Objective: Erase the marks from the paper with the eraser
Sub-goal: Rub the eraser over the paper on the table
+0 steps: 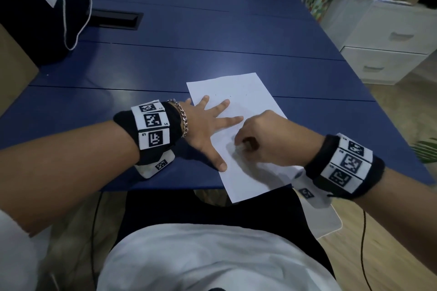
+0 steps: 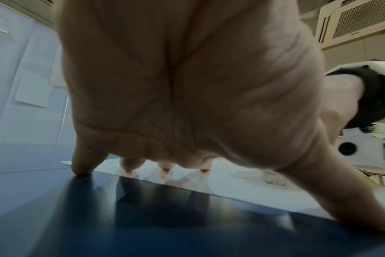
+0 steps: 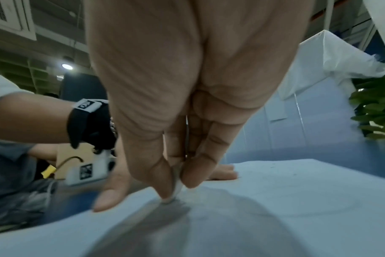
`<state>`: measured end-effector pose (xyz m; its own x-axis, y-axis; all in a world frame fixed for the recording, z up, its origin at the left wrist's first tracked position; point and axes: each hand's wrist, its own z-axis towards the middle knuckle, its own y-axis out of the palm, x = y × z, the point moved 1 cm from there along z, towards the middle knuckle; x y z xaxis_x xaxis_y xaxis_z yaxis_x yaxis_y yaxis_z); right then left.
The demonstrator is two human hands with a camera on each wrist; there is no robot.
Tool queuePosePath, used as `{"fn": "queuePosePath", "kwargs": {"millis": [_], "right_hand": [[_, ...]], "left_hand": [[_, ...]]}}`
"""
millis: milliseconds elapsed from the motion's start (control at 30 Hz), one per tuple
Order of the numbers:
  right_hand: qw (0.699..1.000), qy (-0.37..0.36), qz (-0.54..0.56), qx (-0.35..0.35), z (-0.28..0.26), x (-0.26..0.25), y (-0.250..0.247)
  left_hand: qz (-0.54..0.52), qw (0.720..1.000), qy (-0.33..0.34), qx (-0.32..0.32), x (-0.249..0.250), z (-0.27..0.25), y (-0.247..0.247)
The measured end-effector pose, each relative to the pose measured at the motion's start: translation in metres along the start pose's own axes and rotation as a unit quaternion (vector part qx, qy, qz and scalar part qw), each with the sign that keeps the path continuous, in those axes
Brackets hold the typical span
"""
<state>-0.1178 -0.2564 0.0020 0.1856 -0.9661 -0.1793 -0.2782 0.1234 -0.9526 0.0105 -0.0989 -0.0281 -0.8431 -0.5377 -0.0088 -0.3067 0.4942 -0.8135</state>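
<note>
A white sheet of paper (image 1: 246, 106) lies on the blue table (image 1: 142, 78), its near corner hanging past the front edge. My left hand (image 1: 212, 130) lies flat on the sheet's left edge with its fingers spread, holding it down. My right hand (image 1: 241, 146) pinches a small white eraser (image 1: 239, 148) and presses it onto the middle of the sheet. The right wrist view shows the eraser (image 3: 176, 191) squeezed between thumb and fingertips (image 3: 193, 179), its tip on the paper (image 3: 297, 200). Under my left palm, the eraser (image 2: 274, 177) shows on the paper (image 2: 231, 184). A few faint marks (image 1: 230, 96) sit near the far end.
A dark bag (image 1: 40, 7) stands at the table's far left beside a cardboard box (image 1: 14, 66) and a black cable slot (image 1: 115, 19). A white drawer cabinet (image 1: 383, 49) stands off the table's right side, with plant leaves (image 1: 425, 149) nearer.
</note>
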Motion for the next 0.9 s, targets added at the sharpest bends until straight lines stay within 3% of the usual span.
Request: {"fn": "queuePosePath", "kwargs": {"millis": [167, 367, 533, 667, 800, 900], "right_hand": [[0.995, 0.048, 0.023, 0.081, 0.009, 0.025, -0.009], [1.000, 0.000, 0.022, 0.005, -0.002, 0.007, -0.002], [0.996, 0.050, -0.001, 0.070, 0.006, 0.024, -0.007], [1.000, -0.021, -0.005, -0.001, -0.002, -0.002, 0.003], [0.997, 0.058, 0.024, 0.051, 0.006, 0.023, -0.007], [0.996, 0.061, 0.009, 0.063, 0.008, 0.009, 0.000]], "left_hand": [[0.003, 1.000, 0.003, -0.004, 0.000, 0.001, 0.000], [0.008, 1.000, 0.000, -0.009, 0.000, 0.002, 0.000], [0.013, 1.000, -0.001, -0.016, 0.001, 0.002, -0.002], [0.011, 1.000, 0.005, -0.015, 0.000, 0.002, -0.001], [0.008, 1.000, 0.004, -0.020, 0.001, 0.000, -0.002], [0.003, 1.000, 0.005, -0.020, 0.001, 0.000, -0.002]]}}
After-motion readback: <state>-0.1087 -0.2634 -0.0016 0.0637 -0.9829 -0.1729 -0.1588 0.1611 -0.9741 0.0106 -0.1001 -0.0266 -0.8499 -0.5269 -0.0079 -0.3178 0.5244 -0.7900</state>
